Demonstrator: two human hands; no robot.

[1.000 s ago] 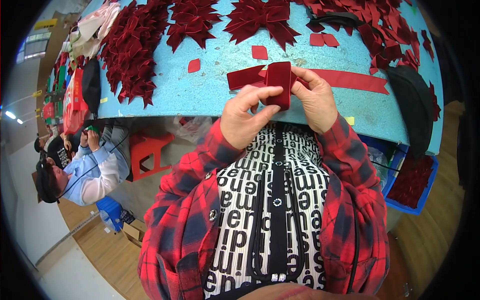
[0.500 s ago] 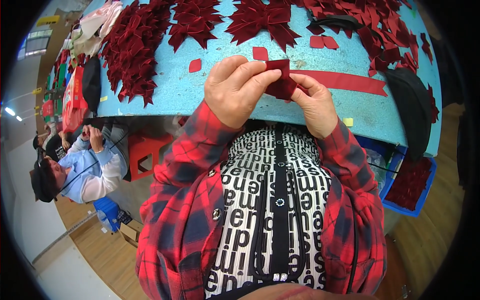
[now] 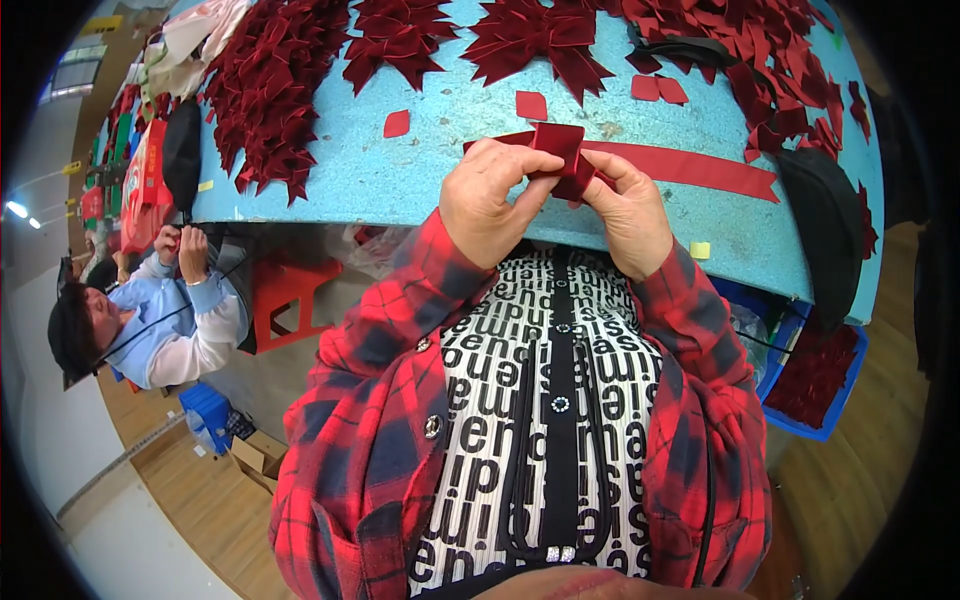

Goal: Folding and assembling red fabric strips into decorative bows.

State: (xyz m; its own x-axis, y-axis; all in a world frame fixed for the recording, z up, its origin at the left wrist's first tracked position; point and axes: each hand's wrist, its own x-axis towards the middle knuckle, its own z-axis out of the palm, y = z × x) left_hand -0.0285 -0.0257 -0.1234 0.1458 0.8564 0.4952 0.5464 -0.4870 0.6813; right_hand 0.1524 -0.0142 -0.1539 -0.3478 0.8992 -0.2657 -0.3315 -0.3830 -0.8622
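Note:
Between my two hands is a dark red velvet ribbon (image 3: 559, 146), folded into a loop above the near edge of the blue table (image 3: 420, 160). My left hand (image 3: 492, 190) pinches the loop's left side between thumb and fingers. With thumb and fingertips, my right hand (image 3: 634, 208) grips its lower right part. A long flat red strip (image 3: 690, 167) with a notched end reaches out to the right behind my right hand; whether it joins the folded ribbon is hidden. Small red fabric pieces, one of them a square (image 3: 531, 105), lie just beyond my hands.
Finished dark red bows (image 3: 270, 100) are heaped at the left, with more bows (image 3: 540, 40) along the far side. Loose red pieces (image 3: 700, 30) pile at far right. A black cloth (image 3: 825, 220) hangs over the right edge, above a blue bin (image 3: 815, 375). At left sits a co-worker (image 3: 150, 320).
My left hand has shifted right and slightly down, and its fingers have changed hold. The ribbon now forms a raised loop, with a tail showing behind my left hand.

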